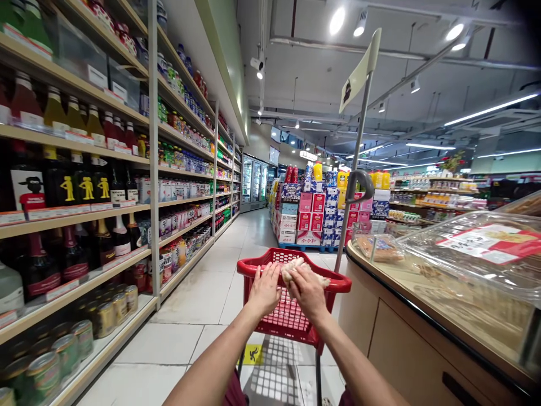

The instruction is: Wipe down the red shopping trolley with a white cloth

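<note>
In front of me stands a red plastic shopping cart [291,330] with a mesh basket. My left hand [265,288] lies on the near side of the basket, its fingers stretched forward and holding nothing that I can see. Close beside it, my right hand [307,290] has its fingers curved over a crumpled off-white bundle [296,266]. This bundle looks soft, but I cannot tell whether it is cloth or a bag. It lies at the top of the basket, partly hidden under the right hand. The basket's contents are largely covered by my hands.
Shelves [80,207] of bottles and cans line the left. On the right is a counter [380,293] with clear plastic food boxes [482,242]. A pole [355,152] with a flag stands by it. Stacked cartons [310,211] are ahead, beside the tiled aisle [249,234].
</note>
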A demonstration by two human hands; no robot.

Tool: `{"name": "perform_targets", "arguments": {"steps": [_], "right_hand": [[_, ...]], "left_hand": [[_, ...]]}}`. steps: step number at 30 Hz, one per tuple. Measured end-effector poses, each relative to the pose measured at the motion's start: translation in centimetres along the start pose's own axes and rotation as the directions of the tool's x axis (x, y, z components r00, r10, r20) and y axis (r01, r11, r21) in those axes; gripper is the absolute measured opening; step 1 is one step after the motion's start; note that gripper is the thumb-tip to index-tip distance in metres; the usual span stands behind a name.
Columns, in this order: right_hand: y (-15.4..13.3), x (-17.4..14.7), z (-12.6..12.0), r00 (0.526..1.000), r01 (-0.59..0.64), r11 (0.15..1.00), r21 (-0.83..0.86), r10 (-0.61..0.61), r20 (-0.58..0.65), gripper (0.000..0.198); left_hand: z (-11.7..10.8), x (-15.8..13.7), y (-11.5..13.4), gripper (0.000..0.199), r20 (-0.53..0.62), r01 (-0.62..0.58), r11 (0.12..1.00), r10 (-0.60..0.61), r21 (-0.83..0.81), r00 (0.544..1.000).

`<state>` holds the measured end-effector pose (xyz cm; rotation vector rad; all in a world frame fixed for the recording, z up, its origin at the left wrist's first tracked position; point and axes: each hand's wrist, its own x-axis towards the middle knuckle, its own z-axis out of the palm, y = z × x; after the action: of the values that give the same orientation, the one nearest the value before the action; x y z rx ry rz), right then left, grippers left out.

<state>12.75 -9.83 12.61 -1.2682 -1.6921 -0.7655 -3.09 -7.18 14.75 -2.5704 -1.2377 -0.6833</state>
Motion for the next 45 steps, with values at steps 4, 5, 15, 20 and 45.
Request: {"name": "perform_targets", "arguments": {"steps": [4, 5, 15, 20, 45], "right_hand": [[4.6, -1.3, -2.0, 0.974, -0.224, 0.973, -0.059, 0.221, -0.055, 0.035], [5.0, -1.4, -2.2, 0.966, -0.257, 0.964, -0.062, 0.254, -0.055, 0.038], [2.0, 0.4, -0.9, 0.989, -0.12, 0.993, 0.016, 0.118, 0.09, 0.03], [4.4, -0.5, -1.6, 0.957, -0.286, 0.957, -0.057, 0.288, 0.028, 0.032], [3.5, -0.4, -1.3, 0.961, -0.262, 0.953, -0.15, 0.273, 0.05, 0.037]], "left_hand": [[0.2, 0.0, 0.2, 0.06, -0.014, 0.017, 1.0, -0.017, -0.017, 1.0], [0.3, 0.0, 0.3, 0.06, -0.02, 0.027, 0.999, -0.028, -0.021, 0.999], [-0.7, 0.0, -0.2, 0.062, 0.028, 0.031, 1.0, -0.031, -0.003, 0.999], [-0.7, -0.1, -0.9, 0.064, 0.028, 0.143, 0.99, -0.144, 0.015, 0.989], [-0.2, -0.4, -1.1, 0.067, 0.015, 0.131, 0.991, -0.131, 0.028, 0.991]]}}
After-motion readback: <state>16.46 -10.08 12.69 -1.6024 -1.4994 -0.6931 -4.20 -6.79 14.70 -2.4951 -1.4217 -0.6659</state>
